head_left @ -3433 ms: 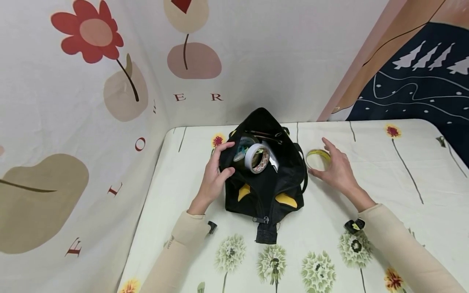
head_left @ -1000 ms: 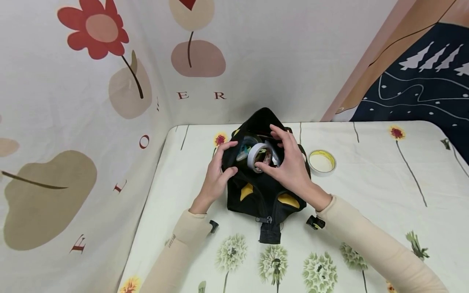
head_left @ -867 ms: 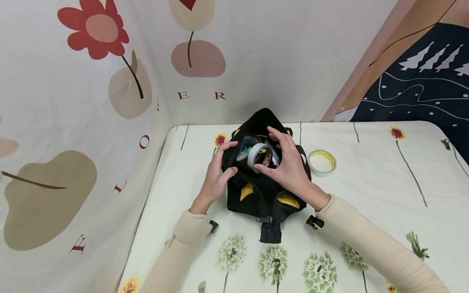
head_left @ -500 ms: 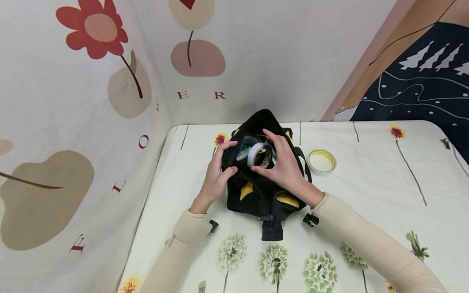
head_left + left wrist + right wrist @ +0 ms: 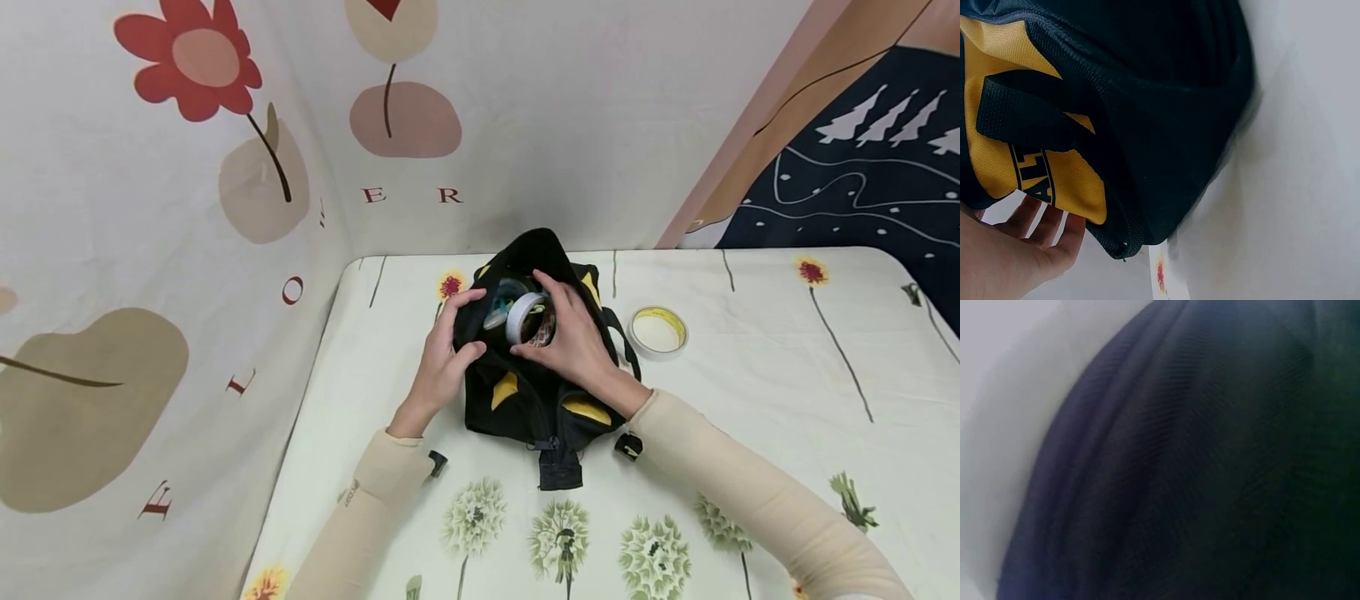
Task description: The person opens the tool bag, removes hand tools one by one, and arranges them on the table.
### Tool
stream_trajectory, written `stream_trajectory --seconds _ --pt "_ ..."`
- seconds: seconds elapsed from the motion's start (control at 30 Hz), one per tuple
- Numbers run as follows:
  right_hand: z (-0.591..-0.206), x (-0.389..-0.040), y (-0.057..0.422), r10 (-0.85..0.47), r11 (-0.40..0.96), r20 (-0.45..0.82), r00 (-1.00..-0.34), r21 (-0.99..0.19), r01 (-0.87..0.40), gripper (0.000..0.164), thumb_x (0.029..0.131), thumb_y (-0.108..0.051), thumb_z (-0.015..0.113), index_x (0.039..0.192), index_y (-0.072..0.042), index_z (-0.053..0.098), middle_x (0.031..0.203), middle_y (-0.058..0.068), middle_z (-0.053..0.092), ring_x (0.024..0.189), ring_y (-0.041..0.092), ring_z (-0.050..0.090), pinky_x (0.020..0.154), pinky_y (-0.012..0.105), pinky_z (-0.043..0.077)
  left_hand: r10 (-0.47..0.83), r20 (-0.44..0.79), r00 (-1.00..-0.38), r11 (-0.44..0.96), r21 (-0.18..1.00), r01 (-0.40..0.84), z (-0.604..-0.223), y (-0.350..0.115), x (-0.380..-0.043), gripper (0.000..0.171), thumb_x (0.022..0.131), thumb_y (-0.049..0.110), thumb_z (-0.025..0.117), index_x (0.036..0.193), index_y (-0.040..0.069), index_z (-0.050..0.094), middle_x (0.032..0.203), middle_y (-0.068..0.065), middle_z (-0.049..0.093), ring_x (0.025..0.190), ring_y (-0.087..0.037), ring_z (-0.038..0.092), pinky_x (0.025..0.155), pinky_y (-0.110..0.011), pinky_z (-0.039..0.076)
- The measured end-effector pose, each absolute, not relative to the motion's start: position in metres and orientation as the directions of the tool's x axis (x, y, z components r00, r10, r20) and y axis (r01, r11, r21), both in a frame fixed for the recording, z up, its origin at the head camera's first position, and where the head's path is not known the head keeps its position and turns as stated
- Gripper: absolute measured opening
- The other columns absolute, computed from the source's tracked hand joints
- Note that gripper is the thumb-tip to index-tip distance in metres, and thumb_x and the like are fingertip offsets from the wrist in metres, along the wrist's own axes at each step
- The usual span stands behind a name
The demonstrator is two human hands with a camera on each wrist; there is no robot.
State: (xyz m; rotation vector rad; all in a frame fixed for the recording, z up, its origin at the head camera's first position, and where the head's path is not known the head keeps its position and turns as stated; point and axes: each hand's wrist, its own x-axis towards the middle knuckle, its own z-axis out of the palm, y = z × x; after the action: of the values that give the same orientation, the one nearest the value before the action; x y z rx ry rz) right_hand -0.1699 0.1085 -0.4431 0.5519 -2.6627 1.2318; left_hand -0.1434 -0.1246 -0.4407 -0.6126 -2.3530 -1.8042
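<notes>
In the head view a black bag (image 5: pixel 517 421) with yellow patches stands unzipped on the table. My left hand (image 5: pixel 441 362) holds its left side, thumb at the near edge; in the left wrist view the left hand's fingers (image 5: pixel 1054 228) lie against the yellow panel. My right hand (image 5: pixel 573 337) reaches into the opening, thumb and fingers spread on either side of a roll of white tape (image 5: pixel 519 319). Contact with the roll is not clear, and its right part is hidden. Teal items (image 5: pixel 498 313) lie beside it. The right wrist view shows only blurred dark cloth (image 5: pixel 1179 462).
Right of the bag, a second tape roll (image 5: pixel 659 332) with a yellow inner ring lies flat on the flower-print table cover (image 5: pixel 780 350). A cloth-covered wall (image 5: pixel 555 125) rises close behind the bag. The bag's strap (image 5: pixel 624 340) loops out on its right.
My right hand has left the yellow-ringed tape roll on the table and moved left into the bag, creeping further round the white roll. The bag's back flap sinks slightly. My left hand stays put.
</notes>
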Motion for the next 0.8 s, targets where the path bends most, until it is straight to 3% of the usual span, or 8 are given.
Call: stream_trajectory --seconds 0.57,0.8 --pt "-0.4518 -0.1732 0.1032 -0.272 0.611 0.247 -0.93 -0.702 -0.365 0.121 0.076 -0.02 0.104 0.174 -0.012 0.032 0.155 0.03 0.049 0.134 0.049 0.057 0.11 0.065 0.05 0.238 0.333 -0.912 0.209 0.9 0.383 -0.4421 -0.125 -0.1432 0.07 0.093 0.004 0.054 0.162 0.005 0.046 0.169 -0.013 0.048 0.158 -0.03 0.038 0.131 -0.06 0.025" --pt "-0.4537 -0.1748 0.1023 -0.274 0.618 0.232 -0.933 -0.701 -0.356 0.117 0.081 -0.017 0.1 0.175 -0.015 0.03 0.155 0.029 0.048 0.126 0.048 0.06 0.104 0.063 0.053 0.242 0.337 -0.91 0.204 0.899 0.388 -0.4425 -0.1249 -0.1439 0.07 0.093 0.004 0.054 0.162 0.005 0.046 0.169 -0.014 0.048 0.16 -0.031 0.036 0.132 -0.059 0.022"
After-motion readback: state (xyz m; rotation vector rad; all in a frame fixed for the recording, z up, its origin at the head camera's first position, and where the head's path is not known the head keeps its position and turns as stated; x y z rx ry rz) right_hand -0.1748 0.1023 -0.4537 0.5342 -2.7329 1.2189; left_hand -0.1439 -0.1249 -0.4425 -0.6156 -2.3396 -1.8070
